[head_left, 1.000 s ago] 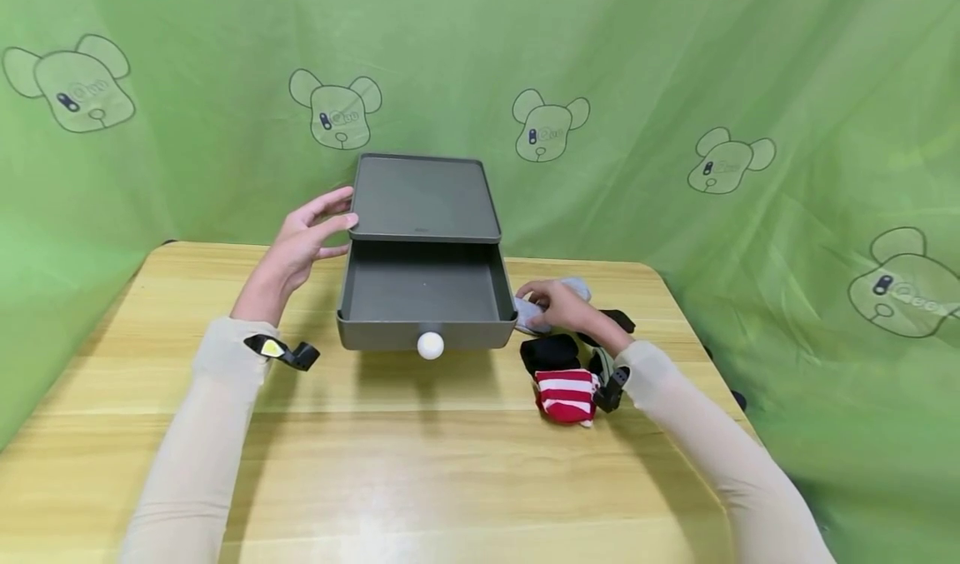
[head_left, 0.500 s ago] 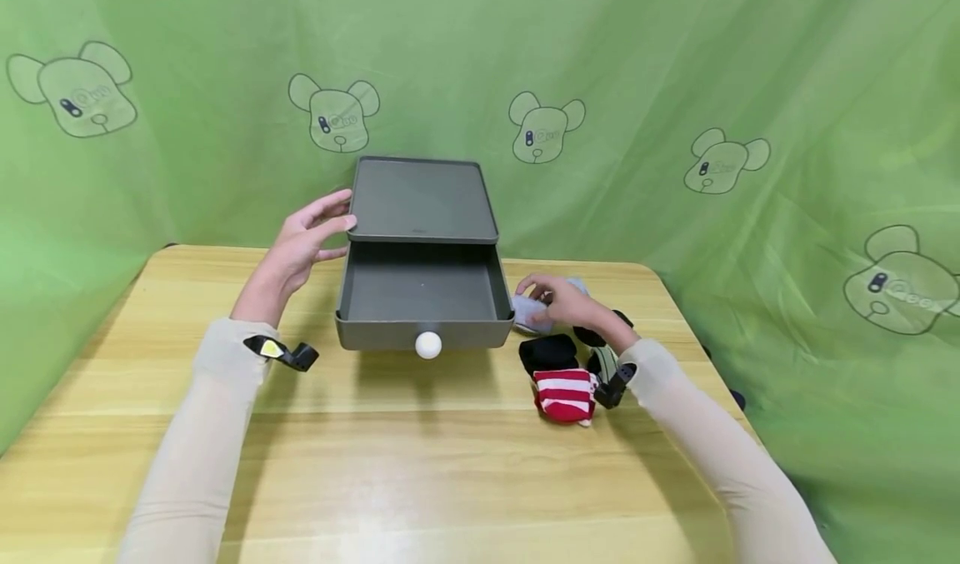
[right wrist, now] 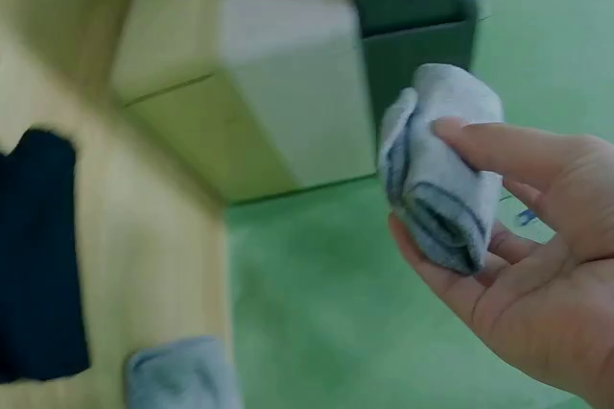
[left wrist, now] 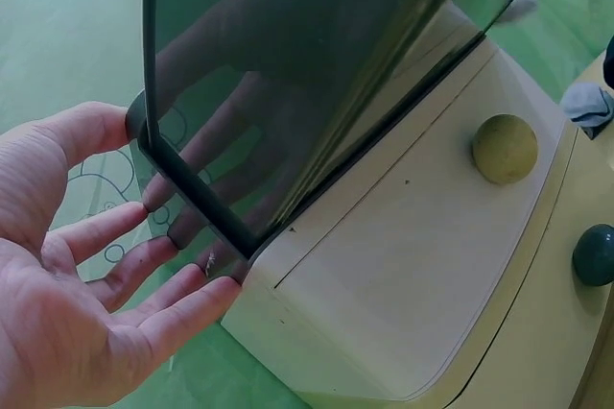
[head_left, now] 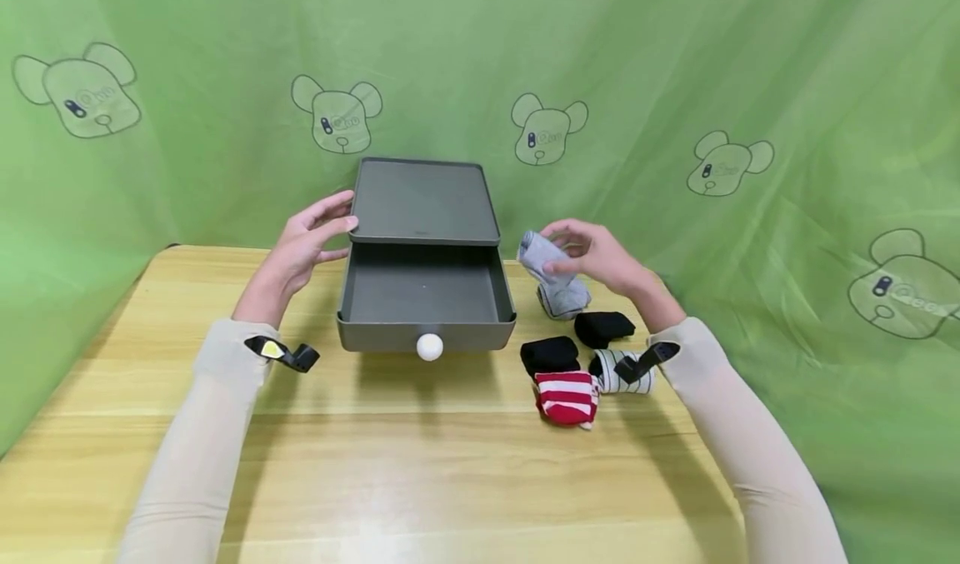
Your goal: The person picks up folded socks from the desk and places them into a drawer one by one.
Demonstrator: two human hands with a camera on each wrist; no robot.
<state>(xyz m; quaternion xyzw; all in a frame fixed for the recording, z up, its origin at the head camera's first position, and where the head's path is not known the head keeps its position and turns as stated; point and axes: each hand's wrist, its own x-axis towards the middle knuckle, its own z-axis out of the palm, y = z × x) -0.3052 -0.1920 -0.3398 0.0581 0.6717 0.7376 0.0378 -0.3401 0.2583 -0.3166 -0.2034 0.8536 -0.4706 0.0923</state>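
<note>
My right hand (head_left: 600, 256) pinches a rolled light grey sock (head_left: 542, 254) between thumb and fingers, raised above the table beside the box. In the right wrist view, the rolled sock (right wrist: 451, 169) shows its folded end, with the thumb on top. My left hand (head_left: 294, 246) rests at the left edge of the dark grey drawer box (head_left: 423, 202). Its fingers are spread and nearly straight; the thumb touches the top's corner. The upper drawer (head_left: 375, 336), with a white knob (head_left: 429, 347), is pulled out, and its inside is bare.
Right of the box lie another grey rolled sock (head_left: 566, 301), two black ones (head_left: 551, 356), a red-and-white striped one (head_left: 567, 399) and a white one with dark stripes (head_left: 628, 376). A lower knob (left wrist: 595, 255) shows in the left wrist view. Green cloth (head_left: 450, 47) hangs behind the wooden table (head_left: 420, 481).
My right hand has picked up the grey sock from beside the drawer and lifted it up and away from the table. The left hand has stayed at the box's edge.
</note>
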